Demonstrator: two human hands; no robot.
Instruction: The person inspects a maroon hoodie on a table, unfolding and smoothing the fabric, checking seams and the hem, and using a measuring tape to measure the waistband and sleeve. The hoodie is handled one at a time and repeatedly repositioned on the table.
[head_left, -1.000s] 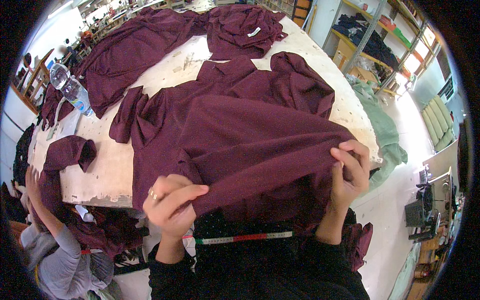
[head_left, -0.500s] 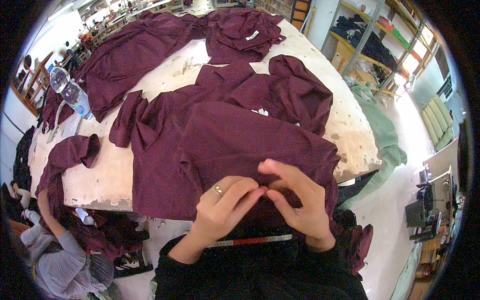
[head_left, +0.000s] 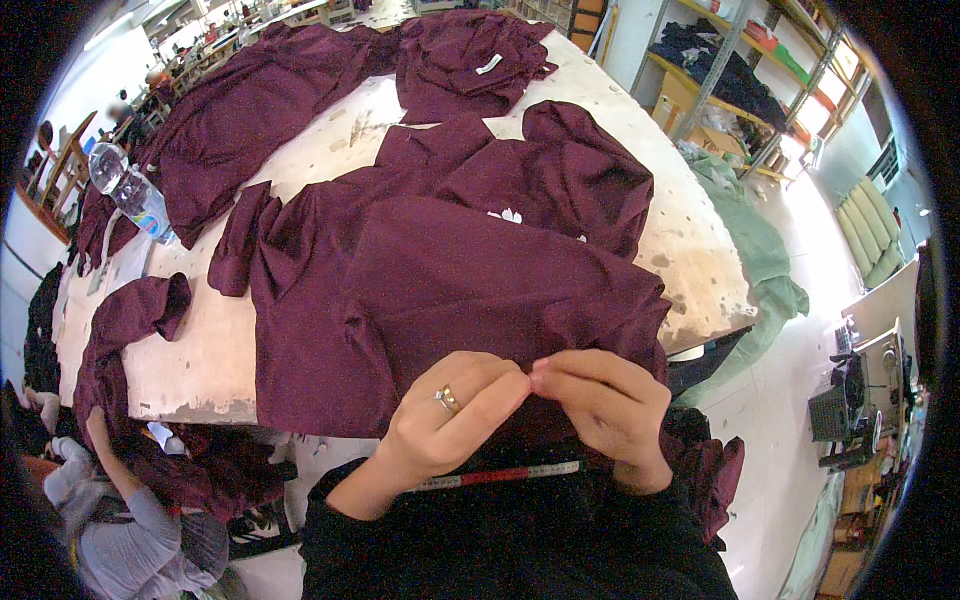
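Observation:
A dark maroon garment (head_left: 470,255) lies spread over the near side of the table, its lower edge hanging toward me. My left hand (head_left: 455,412), with rings on one finger, is pinched closed above that near edge. Facing it, my right hand (head_left: 605,405) is pinched too, and the fingertips of both meet. Whatever sits between the fingertips is too small or hidden to make out. Below the hands, a red and white measuring tape (head_left: 505,474) crosses in front of my black clothing. Small white tags (head_left: 508,216) show on the garment.
More maroon garments (head_left: 465,65) lie across the pale wooden table (head_left: 190,375). A clear plastic bottle (head_left: 130,190) lies at the left. At lower left a person in grey (head_left: 130,535) handles maroon cloth. Shelves (head_left: 715,85) and green fabric (head_left: 745,250) are on the right.
My right hand's fingers, spread half a second ago, have drawn together into a pinch against the left fingertips. The whole view has shifted slightly.

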